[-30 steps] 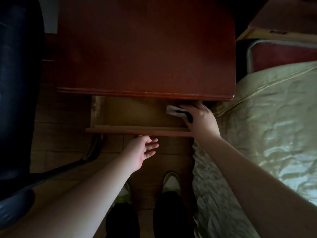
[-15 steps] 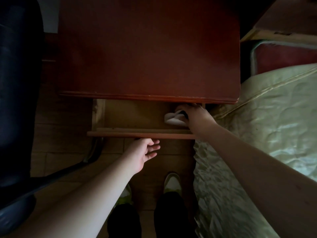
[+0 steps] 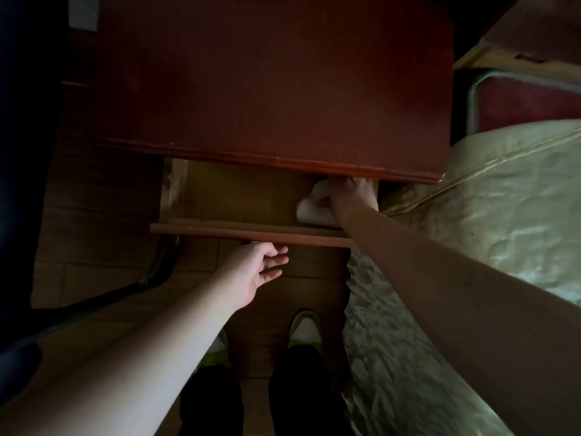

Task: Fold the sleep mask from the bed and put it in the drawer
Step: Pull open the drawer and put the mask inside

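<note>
A dark red wooden table (image 3: 267,83) fills the upper middle of the view, and its front edge runs across the picture just above the hands. On the right lies the bed (image 3: 503,190), covered with a pale green quilted cover that hangs down beside the table. On the left stands a dark chair (image 3: 25,136), and one of its metal legs reaches over the wood floor (image 3: 94,247).

Under the table top, the drawer (image 3: 235,196) is pulled out. Its floor is light brown and mostly bare, and its front rail crosses the picture between the two hands.

The right arm comes from the lower right, over the edge of the bed, and goes over the front rail into the drawer. The right hand (image 3: 353,199) is in the right end of the drawer, partly under the table edge. The fingers curl down and touch the mask (image 3: 309,206), but the picture does not show if they grip it or only rest on it.

The mask is a small white bundle, lying on the drawer floor in the right part, close behind the front rail.

The left hand (image 3: 261,269) is just below the front rail, outside the drawer. Its palm faces right, the fingers are loosely spread, and it holds nothing.

Two shoes (image 3: 303,328) and dark trousers are at the bottom.
</note>
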